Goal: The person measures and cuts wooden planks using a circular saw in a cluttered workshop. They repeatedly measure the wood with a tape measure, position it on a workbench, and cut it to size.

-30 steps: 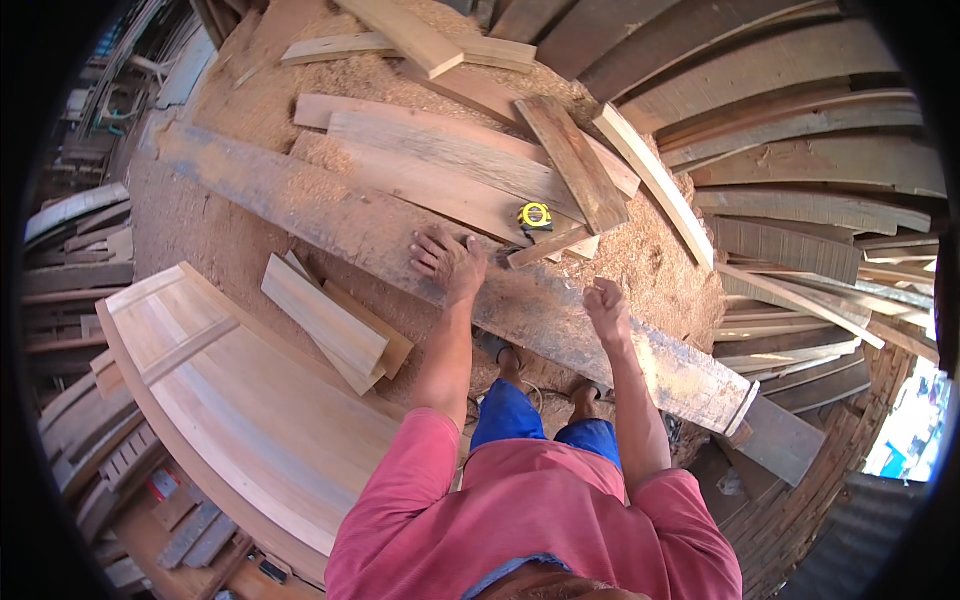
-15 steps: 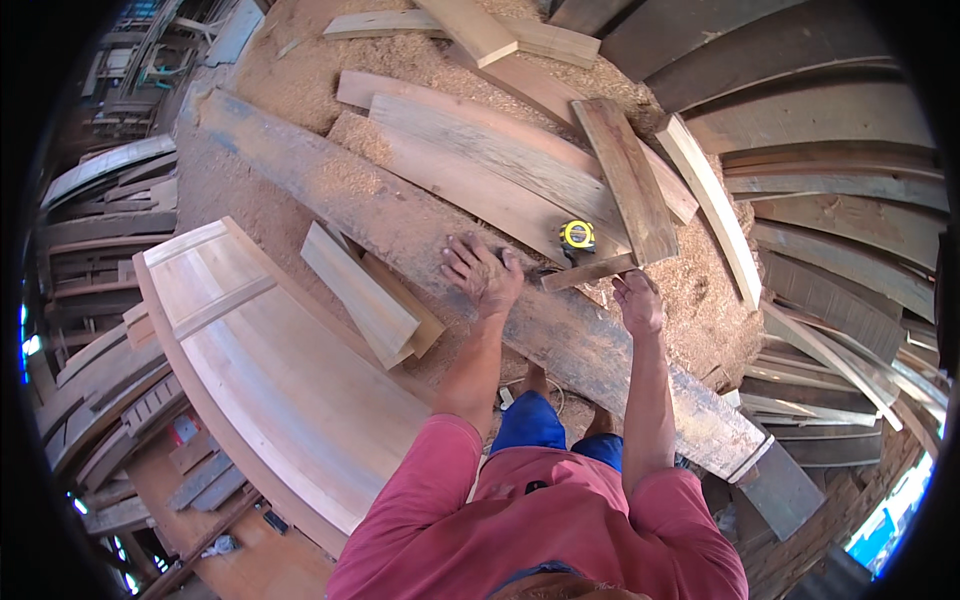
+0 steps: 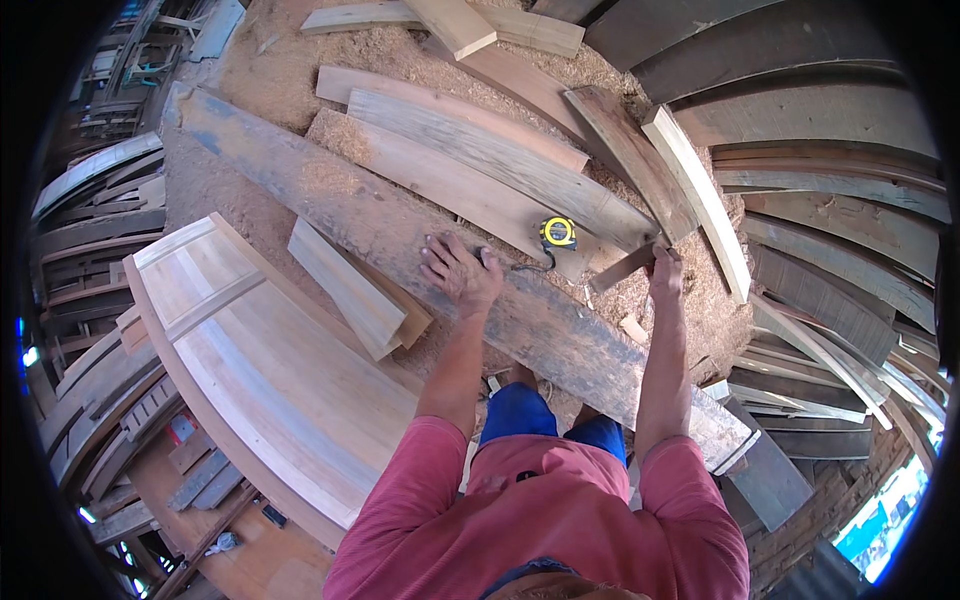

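My left hand [image 3: 462,278] rests palm down, fingers spread, on a long worn plank [image 3: 350,205] dusted with sawdust. Beyond the plank, to the right, my right hand [image 3: 664,270] has its fingers closed round the end of a short dark wooden strip [image 3: 622,267]. A brown board [image 3: 635,160] lies just past that hand. Between my hands, a yellow and black tape measure [image 3: 558,233] sits on a pale board [image 3: 450,180], its black strap trailing toward the plank. A greyish board [image 3: 500,165] lies alongside, its right end near the strip.
At left stands a large pale wooden panel [image 3: 270,350] with a raised cross strip. Two offcuts [image 3: 345,290] lie between it and the plank. A narrow light board [image 3: 698,200] leans at right before stacked dark planks [image 3: 810,120]. Sawdust [image 3: 270,60] covers the ground.
My right hand has moved to the right with the short strip. The brown board has shifted right and turned, uncovering more of the greyish board's end. My left hand stays on the plank.
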